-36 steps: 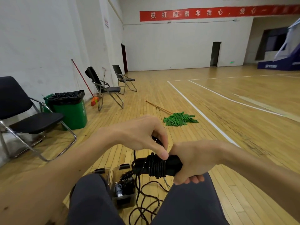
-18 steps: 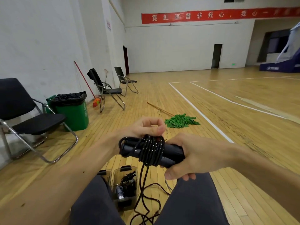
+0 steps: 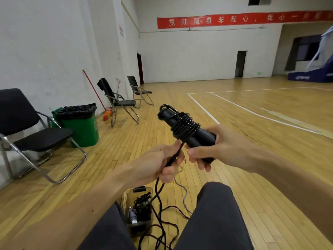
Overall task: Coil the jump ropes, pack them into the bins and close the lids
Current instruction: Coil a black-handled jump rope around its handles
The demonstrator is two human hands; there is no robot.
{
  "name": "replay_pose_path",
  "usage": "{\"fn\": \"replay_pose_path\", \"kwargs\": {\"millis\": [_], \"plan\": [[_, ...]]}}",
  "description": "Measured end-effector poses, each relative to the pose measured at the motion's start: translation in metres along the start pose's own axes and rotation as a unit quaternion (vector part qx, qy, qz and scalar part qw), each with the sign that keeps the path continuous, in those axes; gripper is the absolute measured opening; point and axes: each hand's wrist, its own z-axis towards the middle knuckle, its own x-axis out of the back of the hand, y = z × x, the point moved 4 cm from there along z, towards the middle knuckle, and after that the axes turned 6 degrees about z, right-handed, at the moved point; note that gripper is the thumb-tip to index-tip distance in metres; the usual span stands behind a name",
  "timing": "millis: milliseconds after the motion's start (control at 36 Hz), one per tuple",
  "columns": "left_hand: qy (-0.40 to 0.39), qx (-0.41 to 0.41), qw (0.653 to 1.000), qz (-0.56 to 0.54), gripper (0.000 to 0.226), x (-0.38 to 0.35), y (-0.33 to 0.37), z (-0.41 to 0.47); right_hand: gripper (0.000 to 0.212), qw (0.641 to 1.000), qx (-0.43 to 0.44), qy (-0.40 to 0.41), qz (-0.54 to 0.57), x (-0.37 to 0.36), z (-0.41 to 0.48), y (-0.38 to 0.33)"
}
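While my right grip [image 3: 221,147] clenched the handles [image 3: 203,137], rope [image 3: 185,127] sat coiled round them.
My left grip [image 3: 160,163] pinched its loose length above the bin [image 3: 138,227].

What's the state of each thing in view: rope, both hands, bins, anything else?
black jump rope: partly coiled round its paired handles, the rest trailing to the floor
right hand: grips the handles
left hand: grips the loose cord below the coil
clear plastic bin: open, coiled ropes inside
green trash bin: open-topped, black liner fitted
red-handled broom: leaning against the wall
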Motion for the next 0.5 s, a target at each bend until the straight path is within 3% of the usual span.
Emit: {"fn": "replay_pose_path", "kwargs": {"millis": [167, 278, 361, 417, 500], "plan": [[0.02, 0.03, 0.998, 0.057, 0.047, -0.002, -0.01, -0.001, 0.014, 0.998, -0.009, 0.06, -0.018, 0.004, 0.004, 0.009], [0.026, 0.06, 0.986, 0.155, 0.05, -0.003, -0.019, -0.004, 0.018, 0.993, -0.023, 0.119, -0.006, 0.017, 0.009, 0.014], [0.043, 0.065, 0.972, 0.222, 0.048, -0.004, -0.018, -0.007, 0.013, 0.987, -0.044, 0.136, -0.07, 0.024, 0.01, 0.023], [0.064, 0.039, 0.947, 0.312, 0.045, -0.006, -0.012, -0.008, 0.012, 0.98, -0.066, 0.141, -0.121, 0.026, 0.011, 0.034], [0.088, 0.013, 0.871, 0.484, 0.041, -0.015, -0.002, -0.011, 0.015, 0.973, -0.101, 0.139, -0.155, 0.023, 0.016, 0.051]]}}
